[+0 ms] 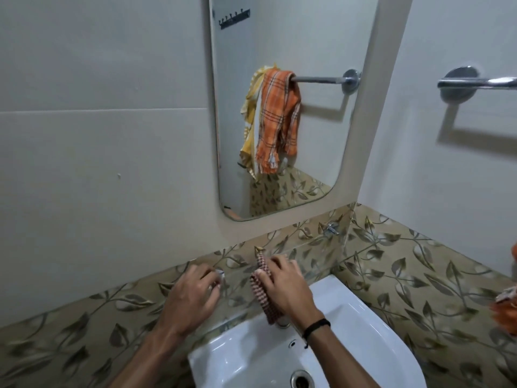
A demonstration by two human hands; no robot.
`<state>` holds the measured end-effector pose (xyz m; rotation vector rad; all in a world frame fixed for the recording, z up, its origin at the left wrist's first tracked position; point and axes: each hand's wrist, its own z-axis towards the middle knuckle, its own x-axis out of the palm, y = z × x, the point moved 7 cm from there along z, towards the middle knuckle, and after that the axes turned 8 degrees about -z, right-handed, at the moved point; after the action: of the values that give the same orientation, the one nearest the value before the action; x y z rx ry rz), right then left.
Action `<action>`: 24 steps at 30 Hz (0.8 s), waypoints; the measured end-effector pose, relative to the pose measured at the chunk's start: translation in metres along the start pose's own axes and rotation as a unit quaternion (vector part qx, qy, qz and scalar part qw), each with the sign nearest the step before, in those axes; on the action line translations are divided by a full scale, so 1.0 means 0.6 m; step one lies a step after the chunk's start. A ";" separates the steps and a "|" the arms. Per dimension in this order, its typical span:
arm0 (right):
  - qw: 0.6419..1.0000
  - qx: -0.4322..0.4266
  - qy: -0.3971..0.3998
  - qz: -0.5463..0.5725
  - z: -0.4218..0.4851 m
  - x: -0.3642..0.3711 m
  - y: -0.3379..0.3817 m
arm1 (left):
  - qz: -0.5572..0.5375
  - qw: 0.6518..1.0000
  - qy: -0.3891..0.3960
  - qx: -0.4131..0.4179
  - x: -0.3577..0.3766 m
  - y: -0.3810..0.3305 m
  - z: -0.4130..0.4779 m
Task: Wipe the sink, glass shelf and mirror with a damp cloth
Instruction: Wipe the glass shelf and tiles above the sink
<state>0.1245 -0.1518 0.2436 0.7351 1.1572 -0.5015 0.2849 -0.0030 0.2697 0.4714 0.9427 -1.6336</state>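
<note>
My right hand (291, 289) presses a red-and-white checked cloth (261, 292) onto the clear glass shelf (310, 247), which runs along the leaf-patterned tiles just above the white sink (349, 331). The cloth's lower end hangs over the shelf's front edge towards the tap. My left hand (193, 298) rests on the shelf's left end beside its metal bracket (221, 273), fingers spread and holding nothing. The mirror (307, 135) hangs on the wall above the shelf and reflects towels on a rail.
The shelf's right bracket (331, 228) sits near the corner. A chrome towel rail (475, 82) is fixed to the right wall, with an orange towel (506, 312) at the right edge. The sink drain (302, 380) lies at the bottom of the frame. My right wrist mostly hides the tap.
</note>
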 end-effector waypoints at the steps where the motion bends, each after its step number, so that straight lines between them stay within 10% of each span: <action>1: 1.000 0.021 -0.010 -0.009 0.010 -0.005 -0.011 | 0.002 1.000 -0.002 -0.002 -0.002 0.001 -0.003; 24: 0.993 -0.086 -0.078 0.038 -0.051 0.013 0.080 | -0.048 0.993 -0.049 -0.097 -0.014 0.017 -0.011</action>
<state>0.1414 -0.0969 0.2419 0.5777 1.0099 -0.3829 0.2959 0.0073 0.2685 0.2130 1.0509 -1.6162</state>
